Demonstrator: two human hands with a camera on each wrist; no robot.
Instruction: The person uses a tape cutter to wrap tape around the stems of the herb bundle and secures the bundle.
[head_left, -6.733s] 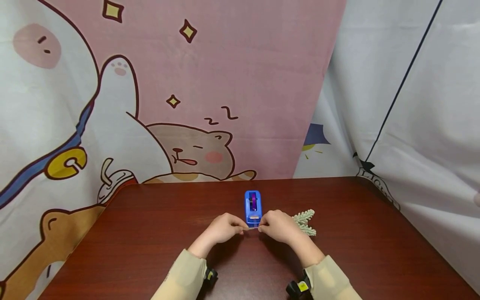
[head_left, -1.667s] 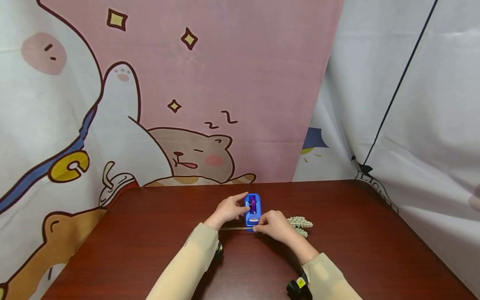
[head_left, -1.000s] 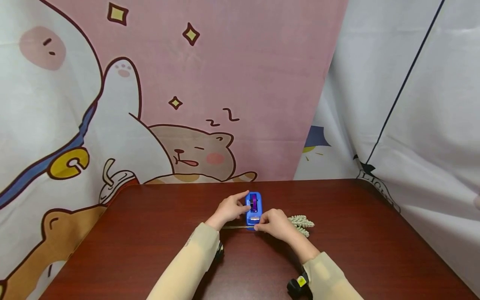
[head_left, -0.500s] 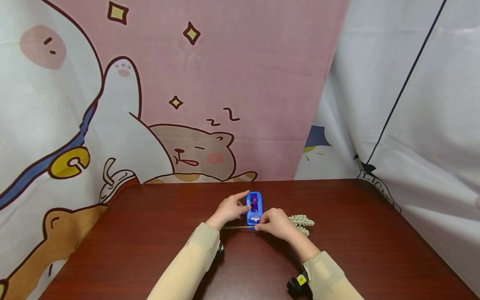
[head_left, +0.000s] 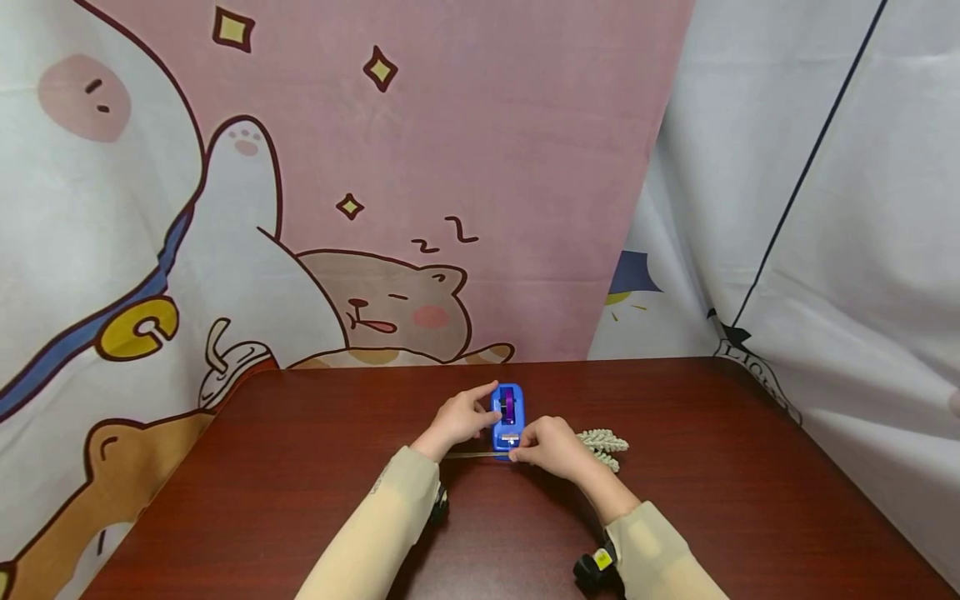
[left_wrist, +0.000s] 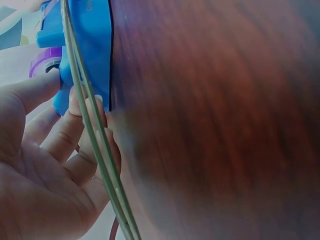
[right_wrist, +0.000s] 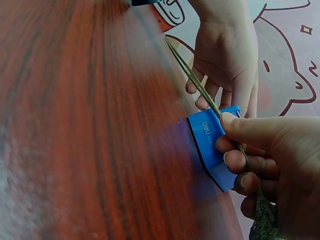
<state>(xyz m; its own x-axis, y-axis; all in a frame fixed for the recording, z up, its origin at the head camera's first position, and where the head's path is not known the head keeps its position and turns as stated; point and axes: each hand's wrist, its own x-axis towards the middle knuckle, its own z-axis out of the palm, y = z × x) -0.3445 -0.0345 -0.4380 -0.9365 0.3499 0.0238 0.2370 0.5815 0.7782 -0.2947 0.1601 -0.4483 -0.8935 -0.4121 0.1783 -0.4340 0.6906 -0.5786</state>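
A blue tape dispenser (head_left: pixel 507 421) with a purple roll stands on the table, its front end toward me. My left hand (head_left: pixel 457 419) holds it from the left. In the left wrist view the thumb (left_wrist: pixel 37 92) is by the purple roll core (left_wrist: pixel 46 62) and the other fingers are bent along the side. My right hand (head_left: pixel 553 450) pinches the thin green stems (right_wrist: pixel 192 75) of pale green sprigs (head_left: pixel 603 442) between thumb and fingers. These stems lie crosswise before the dispenser's front end and run left under the left wrist. The textured heads stick out right of the hand.
The dark reddish-brown table (head_left: pixel 480 533) reaches back to a hanging cloth (head_left: pixel 510 167) printed with cartoon animals. A white cloth (head_left: pixel 825 208) with a black cord hangs at the right. Black wrist cameras (head_left: pixel 596 571) sit by both sleeves.
Both hands were at the dispenser's front at first. My left hand has since moved away to the dispenser's left side. Over the last second or so both hands stay nearly still.
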